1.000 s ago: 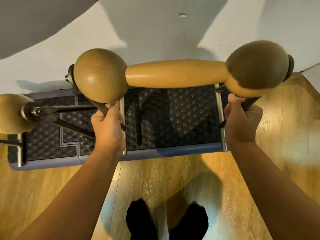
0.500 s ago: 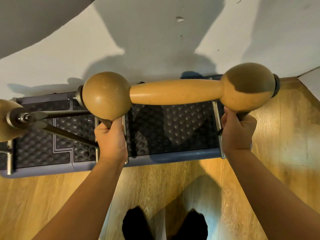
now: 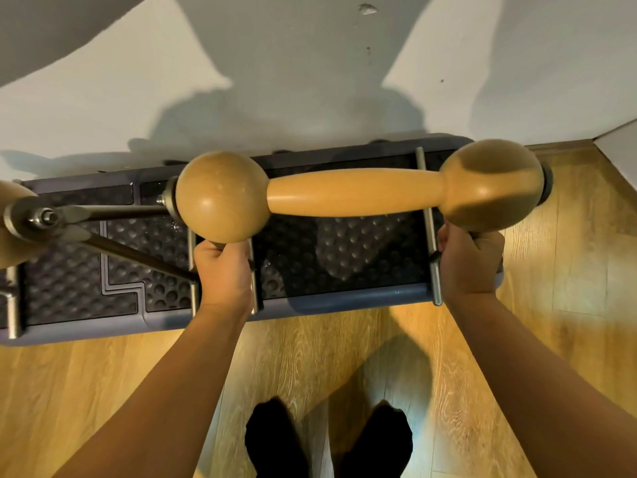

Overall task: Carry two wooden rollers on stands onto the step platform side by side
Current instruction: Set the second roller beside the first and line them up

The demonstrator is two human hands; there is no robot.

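Wooden floorboards point(image 3: 568, 270) ran up to a pale wall, and the step platform point(image 3: 327, 300) sat against it. At its left end the first roller point(image 3: 13, 208) already stood on its stand, only partly in sight. Beside it, the left hand point(image 3: 224, 270) had its fingers curled tight round the near leg of the second roller point(image 3: 348, 196), whose stand rails looked just about down on the dimpled mat. The right hand point(image 3: 468, 262) gripped the other leg the same way. I reckoned the right rail, lying close to the platform's end, could slip off if set crooked, and the two stands might knock together in the middle.
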